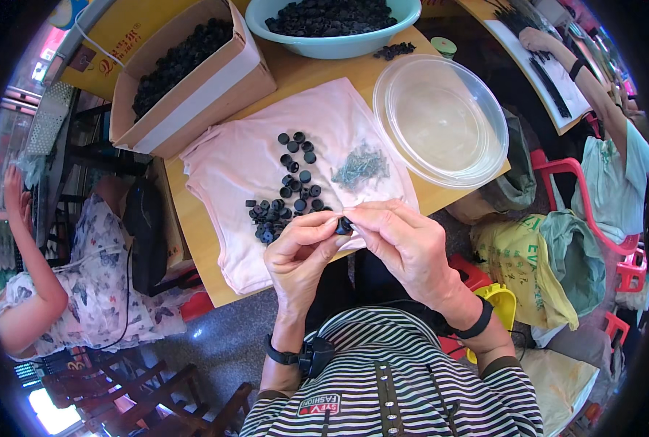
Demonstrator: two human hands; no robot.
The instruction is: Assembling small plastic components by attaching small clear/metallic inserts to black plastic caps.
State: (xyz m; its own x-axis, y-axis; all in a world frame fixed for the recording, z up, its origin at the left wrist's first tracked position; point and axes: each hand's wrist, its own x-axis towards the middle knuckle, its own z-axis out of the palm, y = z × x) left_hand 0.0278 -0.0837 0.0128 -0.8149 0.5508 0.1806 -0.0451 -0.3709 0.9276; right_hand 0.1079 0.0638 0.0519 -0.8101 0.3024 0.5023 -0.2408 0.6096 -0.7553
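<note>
My left hand and my right hand meet at the near edge of a pink cloth, and together they pinch one small black round part between their fingertips. Just beyond my left hand lie several more black round parts, scattered in a loose line on the cloth. A small heap of thin metal pins rests on the cloth beyond my right hand.
A clear round plastic bowl stands at the right of the wooden table. A cardboard box and a teal basin, both full of black parts, sit at the back. Other people sit at left and far right.
</note>
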